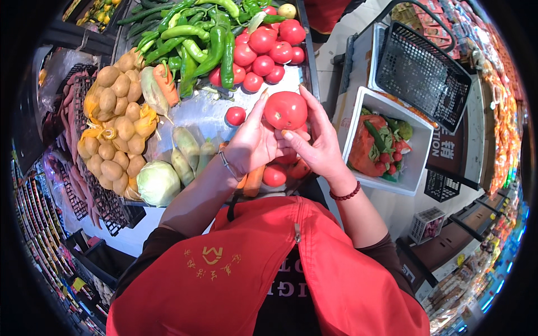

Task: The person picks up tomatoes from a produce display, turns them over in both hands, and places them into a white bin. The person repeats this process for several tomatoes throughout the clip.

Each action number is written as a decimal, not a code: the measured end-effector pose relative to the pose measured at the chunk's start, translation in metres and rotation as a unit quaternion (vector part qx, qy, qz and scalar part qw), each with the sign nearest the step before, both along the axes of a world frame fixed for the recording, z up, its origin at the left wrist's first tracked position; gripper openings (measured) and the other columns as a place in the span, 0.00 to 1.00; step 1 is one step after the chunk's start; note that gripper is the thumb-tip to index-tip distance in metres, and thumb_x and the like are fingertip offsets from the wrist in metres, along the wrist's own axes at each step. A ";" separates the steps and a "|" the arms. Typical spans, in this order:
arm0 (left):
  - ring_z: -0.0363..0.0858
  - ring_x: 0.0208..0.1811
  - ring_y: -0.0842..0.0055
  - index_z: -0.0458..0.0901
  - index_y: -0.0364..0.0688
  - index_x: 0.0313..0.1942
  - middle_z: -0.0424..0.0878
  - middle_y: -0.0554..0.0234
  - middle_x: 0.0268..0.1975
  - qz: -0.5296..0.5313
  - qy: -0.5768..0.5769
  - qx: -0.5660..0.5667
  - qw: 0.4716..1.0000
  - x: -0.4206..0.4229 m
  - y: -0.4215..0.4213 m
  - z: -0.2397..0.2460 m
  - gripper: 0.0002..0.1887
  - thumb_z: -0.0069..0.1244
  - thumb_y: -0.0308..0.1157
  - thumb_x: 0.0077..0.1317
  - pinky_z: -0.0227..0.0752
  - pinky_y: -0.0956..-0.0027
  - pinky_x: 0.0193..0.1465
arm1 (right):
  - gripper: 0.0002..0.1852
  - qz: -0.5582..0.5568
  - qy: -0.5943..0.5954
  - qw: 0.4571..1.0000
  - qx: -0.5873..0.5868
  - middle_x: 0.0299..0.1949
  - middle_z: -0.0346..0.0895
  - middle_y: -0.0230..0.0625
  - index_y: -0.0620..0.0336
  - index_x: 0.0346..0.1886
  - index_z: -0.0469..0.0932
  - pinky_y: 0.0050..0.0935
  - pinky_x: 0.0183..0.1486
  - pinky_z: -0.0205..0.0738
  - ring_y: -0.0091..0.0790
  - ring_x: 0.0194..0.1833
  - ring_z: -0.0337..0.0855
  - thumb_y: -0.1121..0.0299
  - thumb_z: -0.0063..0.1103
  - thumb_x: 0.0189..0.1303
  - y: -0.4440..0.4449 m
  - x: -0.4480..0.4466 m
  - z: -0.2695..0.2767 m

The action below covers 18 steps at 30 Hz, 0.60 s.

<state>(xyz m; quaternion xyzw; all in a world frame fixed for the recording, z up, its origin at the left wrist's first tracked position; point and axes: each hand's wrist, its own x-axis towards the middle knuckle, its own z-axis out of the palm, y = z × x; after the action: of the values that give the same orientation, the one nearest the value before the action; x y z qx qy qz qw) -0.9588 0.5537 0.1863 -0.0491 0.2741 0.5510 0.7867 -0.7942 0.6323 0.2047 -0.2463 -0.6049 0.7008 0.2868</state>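
A large red tomato [286, 111] rests between my two hands, above the near right part of a metal-topped produce table [201, 110]. My left hand [259, 138] cups it from the left and below, palm up. From the right, my right hand [316, 136] curls round it, thumb at its lower side. Beneath my hands lie more tomatoes [275, 175], partly hidden, beside some carrots [254, 181]. One small tomato [236, 116] sits alone left of my left fingers. A pile of tomatoes [263, 50] lies farther back.
Green peppers [197, 42] are heaped at the back. Bagged potatoes [111, 126], a cabbage [158, 183] and green radishes [185, 151] line the left side. To the right stand a white foam box [388, 182] with vegetable pieces inside and a black basket [420, 71]. Another person's red garment [325, 14] shows beyond the table.
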 end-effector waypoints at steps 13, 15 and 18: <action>0.90 0.48 0.59 0.74 0.34 0.67 0.90 0.42 0.49 -0.130 0.077 -0.025 0.988 0.000 0.014 -0.010 0.53 0.24 0.78 0.72 0.81 0.56 0.60 | 0.35 -0.050 0.033 0.993 -0.106 0.65 0.75 0.42 0.66 0.73 0.65 0.36 0.70 0.71 0.33 0.66 0.77 0.71 0.72 0.66 0.011 0.007 -0.026; 0.90 0.47 0.59 0.78 0.32 0.63 0.90 0.42 0.47 -0.146 0.076 -0.020 0.986 0.001 0.014 -0.008 0.54 0.24 0.79 0.72 0.80 0.57 0.60 | 0.33 -0.054 0.044 0.990 -0.125 0.65 0.76 0.42 0.67 0.72 0.66 0.35 0.69 0.72 0.32 0.65 0.78 0.70 0.72 0.67 0.012 0.007 -0.029; 0.90 0.43 0.60 0.85 0.34 0.49 0.91 0.47 0.40 -0.160 0.075 -0.047 0.983 0.001 0.016 -0.006 0.48 0.22 0.73 0.77 0.82 0.59 0.55 | 0.31 -0.063 0.053 0.966 -0.246 0.63 0.78 0.42 0.67 0.70 0.68 0.34 0.68 0.73 0.31 0.65 0.78 0.68 0.70 0.69 0.018 0.013 -0.039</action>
<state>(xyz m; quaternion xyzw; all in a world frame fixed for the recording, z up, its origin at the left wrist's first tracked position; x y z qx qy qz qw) -0.9582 0.5702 0.1799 0.0000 0.3616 0.4071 0.8387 -0.7807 0.6503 0.1656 -0.3095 -0.3814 0.8205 0.2925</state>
